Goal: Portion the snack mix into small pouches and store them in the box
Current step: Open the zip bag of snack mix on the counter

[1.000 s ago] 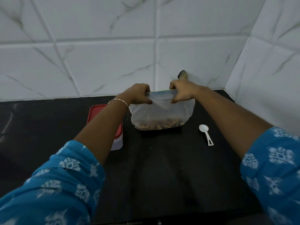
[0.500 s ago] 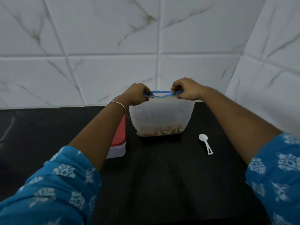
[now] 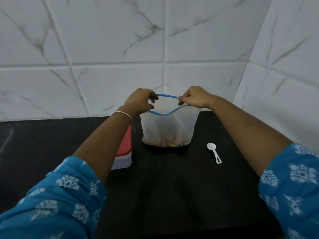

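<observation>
Nearest: blue printed sleeves (image 3: 57, 195) at both lower corners, black desk (image 3: 172, 187) between.

Further out on the left: box (image 3: 123, 159), red lid (image 3: 126, 144) on, half hidden behind the left forearm (image 3: 103, 144), just beside the bag (image 3: 167, 128). On the right: white spoon (image 3: 214, 151) flat on the desk, untouched, near the bag but apart.

Centre: bag upright on the desk, blue zip mouth pulled into an open loop, snack mix (image 3: 166, 143) low in the bottom. Left hand (image 3: 141, 100) grip pinching the left end of the rim, right hand (image 3: 193, 99) grip pinching the right end.

Beyond: only white marbled wall tiles (image 3: 120, 40).

Progress, at a guess: barely begun. Bag open, nothing scooped, no small pouches anywhere in view, box lidded. Nearly everything left to do.

In the way: lid to come off first, both hands tied up on the bag, forearm across the box.
</observation>
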`<state>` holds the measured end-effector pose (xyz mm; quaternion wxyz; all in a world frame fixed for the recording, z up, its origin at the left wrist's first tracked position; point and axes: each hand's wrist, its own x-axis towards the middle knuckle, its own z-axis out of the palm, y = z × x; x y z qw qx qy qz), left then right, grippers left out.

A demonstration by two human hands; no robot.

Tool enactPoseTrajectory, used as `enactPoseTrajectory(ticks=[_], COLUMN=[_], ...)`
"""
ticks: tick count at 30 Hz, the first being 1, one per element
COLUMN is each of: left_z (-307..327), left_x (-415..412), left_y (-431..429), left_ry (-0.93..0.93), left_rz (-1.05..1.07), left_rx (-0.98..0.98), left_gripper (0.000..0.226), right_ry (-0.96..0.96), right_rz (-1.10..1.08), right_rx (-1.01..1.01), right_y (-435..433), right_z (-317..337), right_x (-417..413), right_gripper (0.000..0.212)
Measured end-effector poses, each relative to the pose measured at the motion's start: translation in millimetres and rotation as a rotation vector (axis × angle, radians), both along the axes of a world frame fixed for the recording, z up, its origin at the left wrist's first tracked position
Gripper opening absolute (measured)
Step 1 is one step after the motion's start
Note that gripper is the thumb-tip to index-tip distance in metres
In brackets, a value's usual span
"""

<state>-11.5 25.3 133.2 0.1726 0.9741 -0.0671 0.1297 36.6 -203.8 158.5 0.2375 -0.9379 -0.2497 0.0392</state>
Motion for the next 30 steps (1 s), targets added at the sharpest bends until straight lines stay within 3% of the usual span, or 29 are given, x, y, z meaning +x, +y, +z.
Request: enactPoseTrajectory(ticks=[2, 4, 9, 11, 12, 13, 15, 17, 19, 23, 27, 30], left_z=[1, 1, -3, -4, -5, -7, -9, -9, -10, -9, -11, -22], left_x=[-2, -3, -6, -7, -7, -8, -10, -10, -9, -8, -12, -19], left_y=[0, 1, 8, 9, 9, 10, 12, 11, 7, -2, -4, -5], left_ry=[0.014, 0.062, 0.295, 0.369, 0.382, 0.377, 0.32, 0.237, 0.184, 0.212, 0.227, 0.203], left_rz=[0.002, 0.009, 0.063, 0.064, 0.063, 0.062, 0.064, 0.083, 0.124, 0.185, 0.131, 0.14], left_rx=[0.08, 0.139, 0.276, 0.223, 0.177, 0.131, 0.047, -0.016, -0.039, -0.142, -0.306, -0.66], left_gripper=[0.05, 0.069, 0.121, 0.129, 0.13, 0.128, 0.118, 0.098, 0.083, 0.091, 0.097, 0.071], right_ry=[-0.151, -0.229, -0.083, -0.063, -0.061, -0.051, -0.021, -0.04, -0.055, -0.058, -0.05, -0.059], right_rz=[0.018, 0.022, 0.015, 0.022, 0.0, -0.025, -0.079, -0.105, -0.125, -0.115, -0.07, -0.083], right_rx=[-0.087, -0.164, -0.277, -0.31, -0.307, -0.293, -0.307, -0.326, -0.325, -0.251, -0.166, 0.039], right_y=[0, -1, -3, -6, -8, -10, -15, -19, -20, -18, -17, -23], right_z=[-4, -7, -8, -10, -12, -14, -19, -24, -24, -19, -25, -39], right_x=[-1, -1, -2, 1, 1, 2, 4, 4, 1, -5, -11, -22], right_gripper=[0.02, 0.029, 0.064, 0.047, 0.033, 0.033, 0.05, 0.052, 0.039, 0.018, 0.037, 0.04])
